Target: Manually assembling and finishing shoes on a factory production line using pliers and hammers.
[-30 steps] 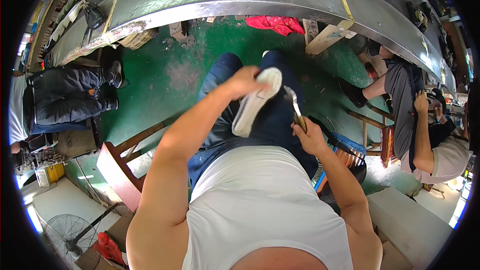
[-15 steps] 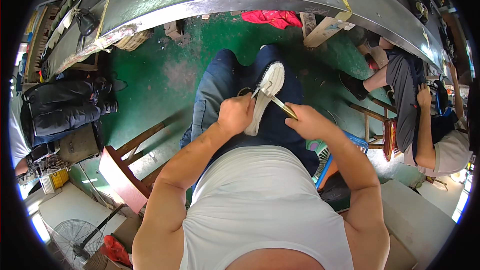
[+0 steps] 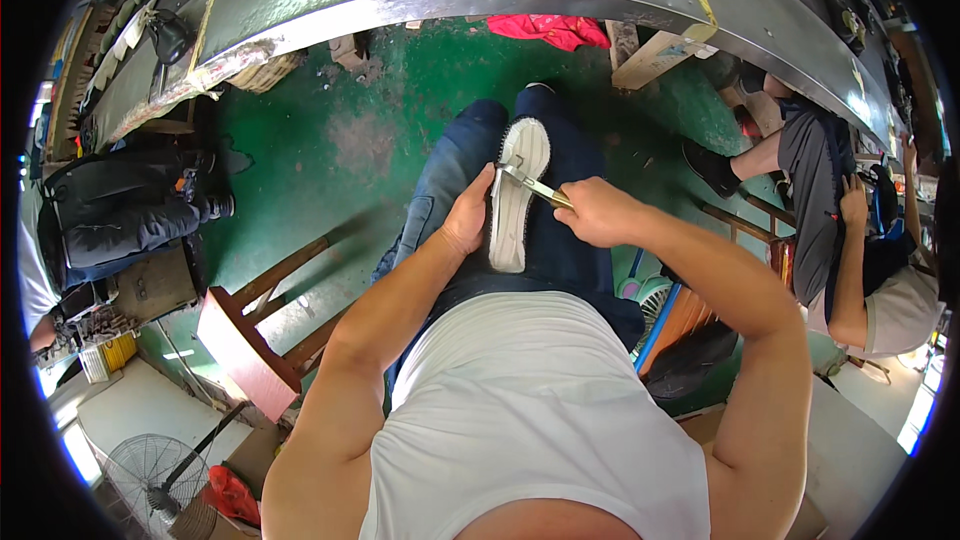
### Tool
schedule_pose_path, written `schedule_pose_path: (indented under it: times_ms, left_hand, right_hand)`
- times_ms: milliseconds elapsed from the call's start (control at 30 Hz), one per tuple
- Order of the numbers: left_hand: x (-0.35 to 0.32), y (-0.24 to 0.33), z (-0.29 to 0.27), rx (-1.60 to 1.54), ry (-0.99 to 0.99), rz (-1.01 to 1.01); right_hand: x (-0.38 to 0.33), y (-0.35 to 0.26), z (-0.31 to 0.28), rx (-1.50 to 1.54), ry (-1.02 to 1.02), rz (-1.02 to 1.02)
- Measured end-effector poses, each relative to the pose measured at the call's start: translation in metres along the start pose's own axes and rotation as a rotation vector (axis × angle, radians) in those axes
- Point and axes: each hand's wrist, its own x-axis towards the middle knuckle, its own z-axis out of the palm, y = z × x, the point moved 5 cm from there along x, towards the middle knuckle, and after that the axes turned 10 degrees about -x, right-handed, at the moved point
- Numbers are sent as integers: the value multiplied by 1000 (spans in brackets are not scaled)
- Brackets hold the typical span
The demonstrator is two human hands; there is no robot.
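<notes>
A shoe lies sole up along my thighs, its white ribbed underside showing and a toothed edge around its wide end. My left hand grips its left side, thumb pointing up along the edge and the other fingers mostly hidden. Wrapped round the handles of metal pliers, my right hand is to the right of the shoe. The tool crosses the sole, and its head reaches the left edge close to my left thumb. Whether the jaws pinch the edge, I cannot tell.
A long metal-topped bench spans the far side. Red cloth lies beneath it. A wooden stool stands left, a small green fan at my right. Other people sit at both sides; one hand shows at right.
The shoe has turned more upright on my lap. The pliers' head has moved left and slightly up to the sole's left edge; my left hand has shifted down along that side.
</notes>
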Motion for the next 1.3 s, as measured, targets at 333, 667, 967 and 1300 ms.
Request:
schedule_pose_path:
  times_ms: [333,667,967,1300]
  left_hand:
    - [8,14,2,171,-49,209]
    - [11,10,8,115,46,17]
    - [8,26,25,214,59,133]
    - [18,23,34,522,232,143]
  right_hand:
    - [0,2,18,341,-26,164]
    - [13,11,45,872,-24,184]
    - [3,10,89,1412,-131,96]
    - [-12,25,-5,669,419,65]
